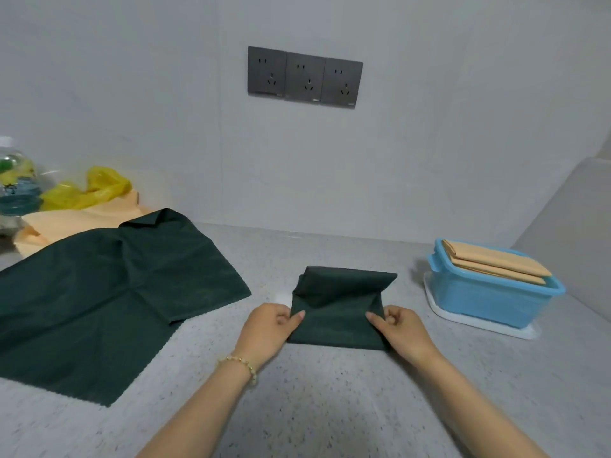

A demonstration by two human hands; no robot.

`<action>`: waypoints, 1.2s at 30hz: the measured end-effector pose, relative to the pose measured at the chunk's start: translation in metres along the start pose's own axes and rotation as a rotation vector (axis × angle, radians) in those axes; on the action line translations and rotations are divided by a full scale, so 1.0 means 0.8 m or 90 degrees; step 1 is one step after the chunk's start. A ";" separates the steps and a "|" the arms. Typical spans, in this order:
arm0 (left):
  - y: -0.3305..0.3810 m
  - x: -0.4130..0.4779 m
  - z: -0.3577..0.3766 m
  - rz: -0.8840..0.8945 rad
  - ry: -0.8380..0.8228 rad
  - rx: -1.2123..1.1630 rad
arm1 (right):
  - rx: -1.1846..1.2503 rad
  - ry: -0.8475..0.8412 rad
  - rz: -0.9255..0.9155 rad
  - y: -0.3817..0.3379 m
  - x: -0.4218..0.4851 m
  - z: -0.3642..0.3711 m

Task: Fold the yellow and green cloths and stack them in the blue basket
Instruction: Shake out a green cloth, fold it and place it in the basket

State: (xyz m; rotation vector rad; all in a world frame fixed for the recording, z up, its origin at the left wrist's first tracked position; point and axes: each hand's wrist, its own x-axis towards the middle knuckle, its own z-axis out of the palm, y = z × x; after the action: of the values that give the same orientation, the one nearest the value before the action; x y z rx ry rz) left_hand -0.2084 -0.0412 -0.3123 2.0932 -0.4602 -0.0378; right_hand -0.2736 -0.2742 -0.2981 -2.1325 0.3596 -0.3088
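Observation:
A small, partly folded dark green cloth (pixel 340 312) lies in the middle of the grey counter. My left hand (pixel 267 328) pinches its left edge and my right hand (pixel 400 328) pinches its right edge; the far part of the cloth is raised off the counter. A larger dark green cloth (pixel 109 292) lies spread flat at the left. Under its far edge lies a pale yellow cloth (pixel 66 223). The blue basket (pixel 489 299) stands at the right on a white tray (pixel 476 320), with folded yellow cloths (pixel 496 261) stacked on top.
A yellow plastic bag (pixel 89 190) and a clear plastic bottle (pixel 16 180) stand at the far left against the wall. Three dark power sockets (pixel 304 77) are on the wall behind. The counter meets a side wall at the right.

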 end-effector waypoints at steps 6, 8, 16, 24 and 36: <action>-0.012 0.011 0.011 -0.040 0.059 0.019 | -0.057 0.106 0.031 0.018 0.011 0.017; -0.012 0.010 0.013 -0.036 0.066 0.032 | -0.041 0.097 0.034 0.019 0.012 0.013; -0.007 0.004 0.018 -0.042 0.084 0.062 | -0.152 0.118 0.013 0.015 0.005 0.008; -0.003 -0.004 0.016 -0.041 0.089 0.072 | -0.230 0.135 0.013 0.011 -0.004 0.010; 0.027 0.052 0.030 0.078 -0.076 0.362 | -0.451 -0.055 -0.186 -0.043 0.036 0.071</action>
State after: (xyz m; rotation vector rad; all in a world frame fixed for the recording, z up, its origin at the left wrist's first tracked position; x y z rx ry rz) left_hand -0.1816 -0.0847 -0.3008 2.6216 -0.7355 0.0452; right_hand -0.2224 -0.2231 -0.2981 -2.8949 0.1053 -0.2769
